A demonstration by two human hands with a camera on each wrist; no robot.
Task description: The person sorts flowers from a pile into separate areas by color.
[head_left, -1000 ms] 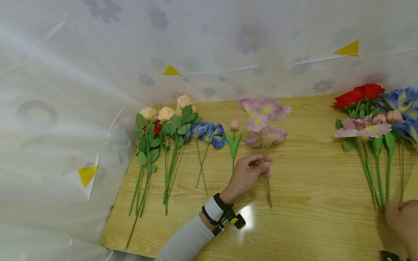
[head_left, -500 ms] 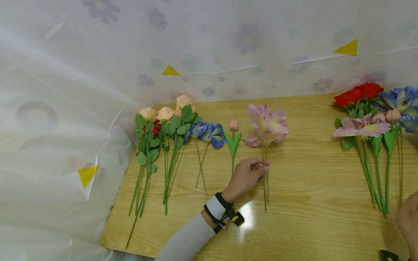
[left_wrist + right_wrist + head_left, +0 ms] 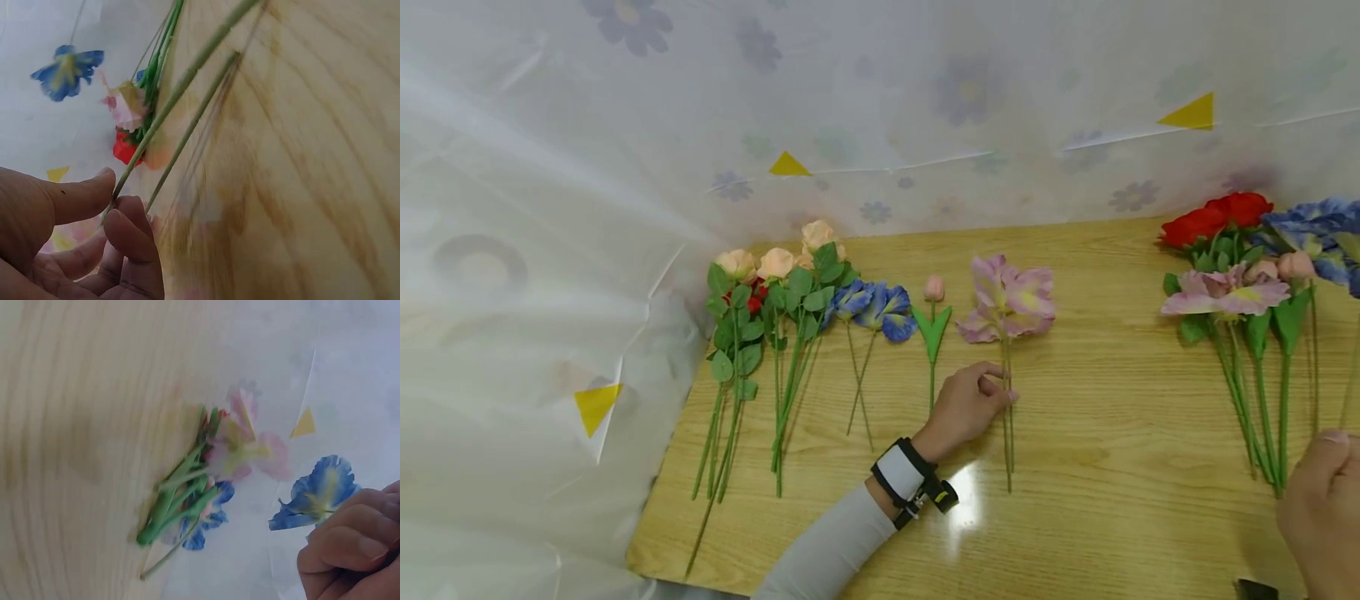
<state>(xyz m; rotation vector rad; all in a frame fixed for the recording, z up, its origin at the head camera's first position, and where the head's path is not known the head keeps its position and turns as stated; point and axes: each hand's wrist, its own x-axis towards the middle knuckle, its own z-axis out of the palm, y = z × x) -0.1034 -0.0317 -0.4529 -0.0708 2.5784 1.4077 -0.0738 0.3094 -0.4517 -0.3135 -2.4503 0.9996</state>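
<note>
My left hand [image 3: 966, 408] pinches a thin iris stem [image 3: 181, 84] between thumb and fingertips, low over the table. A second stem [image 3: 197, 125] runs alongside, partly behind the fingers. Both stems lead up to pale purple irises [image 3: 1011, 300] with yellow centres, which overlap each other. My right hand [image 3: 1326, 517], at the right edge, grips the stem of a blue iris [image 3: 322, 490]. That bloom stands apart from the flowers on the table in both wrist views. Near the right hand lies a bunch with red flowers [image 3: 1217, 218], a pink iris [image 3: 1232, 292] and pink tulips [image 3: 1295, 265].
Left of my left hand lie a pink tulip [image 3: 932, 329], two blue irises [image 3: 887, 310] with crossed stems and peach roses [image 3: 777, 263] with long leafy stems. Red petals [image 3: 756, 298] show among the leaves. A white patterned sheet [image 3: 880, 100] borders the table [image 3: 1112, 467].
The upper purple iris has come down over the other, their stems now side by side. My right hand has moved in from the right edge, with a blue iris raised in it.
</note>
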